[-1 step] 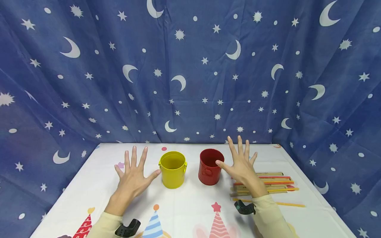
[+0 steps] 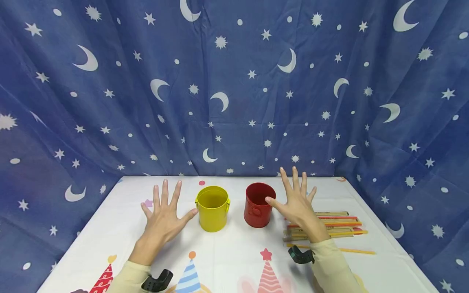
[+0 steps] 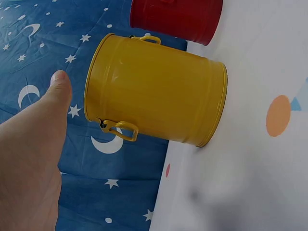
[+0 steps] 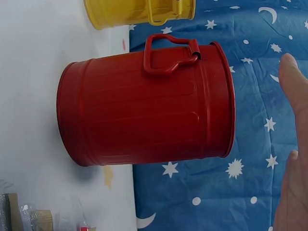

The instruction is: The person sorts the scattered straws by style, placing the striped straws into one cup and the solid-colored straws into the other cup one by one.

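Note:
Palm down with spread fingers, my left hand [image 2: 163,221] hovers left of a yellow metal bucket [image 2: 213,211]. Its thumb points at the bucket's rim in the head view. The left wrist view shows a small looped handle [image 3: 122,130] on the bucket's side. A matching red bucket [image 2: 257,213] stands upright to its right. Over this one's right edge reaches the thumb of my right hand [image 2: 296,207], whose fingers are also spread and hold nothing. In the right wrist view the red bucket [image 4: 144,106] fills the middle, with the hand at the right edge.
Several long thin sticks [image 2: 344,224] in tan, red and orange lie on the right, some in clear wrapping, partly under my right forearm. A single yellow-orange stick [image 2: 357,251] lies nearer me. A white party-print cloth [image 2: 231,260] covers the table; a blue starry curtain [image 2: 234,106] hangs behind.

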The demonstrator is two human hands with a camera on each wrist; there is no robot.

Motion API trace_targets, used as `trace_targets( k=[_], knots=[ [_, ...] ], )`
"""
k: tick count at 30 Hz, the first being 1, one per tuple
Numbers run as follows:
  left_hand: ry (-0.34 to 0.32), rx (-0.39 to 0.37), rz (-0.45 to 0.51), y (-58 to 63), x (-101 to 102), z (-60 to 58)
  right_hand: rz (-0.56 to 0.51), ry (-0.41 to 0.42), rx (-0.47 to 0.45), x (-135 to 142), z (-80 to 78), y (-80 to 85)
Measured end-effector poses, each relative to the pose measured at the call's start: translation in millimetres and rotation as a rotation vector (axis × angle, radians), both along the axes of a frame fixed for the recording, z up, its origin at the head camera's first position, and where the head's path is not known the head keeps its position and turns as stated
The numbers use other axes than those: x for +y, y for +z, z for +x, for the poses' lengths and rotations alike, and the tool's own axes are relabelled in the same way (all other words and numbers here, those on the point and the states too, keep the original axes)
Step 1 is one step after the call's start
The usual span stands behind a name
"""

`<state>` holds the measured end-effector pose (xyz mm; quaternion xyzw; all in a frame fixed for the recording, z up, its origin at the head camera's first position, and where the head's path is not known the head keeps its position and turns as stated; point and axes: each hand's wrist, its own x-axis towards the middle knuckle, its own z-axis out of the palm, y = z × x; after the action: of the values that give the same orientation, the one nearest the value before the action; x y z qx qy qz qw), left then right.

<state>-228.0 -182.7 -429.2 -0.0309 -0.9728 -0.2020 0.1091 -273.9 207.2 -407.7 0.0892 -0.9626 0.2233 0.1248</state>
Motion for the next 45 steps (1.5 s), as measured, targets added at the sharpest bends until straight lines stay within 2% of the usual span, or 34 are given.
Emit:
trace_targets(
  k=[11, 15, 19, 25, 27, 30, 33, 38, 41, 45],
  knots=[
    [-0.013, -0.048, 0.03, 3.2, -2, 8.6, 0.002, 0.019, -0.024, -3, 7.2, -0.8],
    [-0.035, -0.064, 0.069, 5.9, -2, 3.6, -0.008, 0.019, -0.017, -2, 5.9, 2.5],
    [-0.098, -0.115, 0.168, 5.3, 2, -4.7, -0.043, 0.048, -0.026, 1, 0.9, 5.7],
    [-0.227, -0.195, 0.373, -13.8, 6, -23.8, -0.071, 0.086, -0.095, 13, -4.7, -0.5],
    [-0.265, -0.254, 0.482, -22.5, 7, -31.2, -0.082, 0.101, -0.105, 19, -5.9, -2.6],
    [-0.286, -0.337, 0.566, -33.8, 11, -38.7, -0.094, 0.13, -0.12, 27, -5.9, -4.8],
    [-0.274, -0.379, 0.584, -42.6, 13, -43.5, -0.101, 0.153, -0.146, 35, -5.5, -7.3],
    [-0.291, -0.381, 0.611, -49.5, 14, -50.9, -0.154, 0.214, -0.154, 49, -6.0, -9.3],
    [-0.307, -0.388, 0.597, -52.4, 14, -53.6, -0.184, 0.238, -0.151, 60, -7.6, -10.5],
    [-0.318, -0.413, 0.569, -59.0, 14, -54.6, -0.188, 0.238, -0.195, 76, -10.5, -13.9]
  ],
)
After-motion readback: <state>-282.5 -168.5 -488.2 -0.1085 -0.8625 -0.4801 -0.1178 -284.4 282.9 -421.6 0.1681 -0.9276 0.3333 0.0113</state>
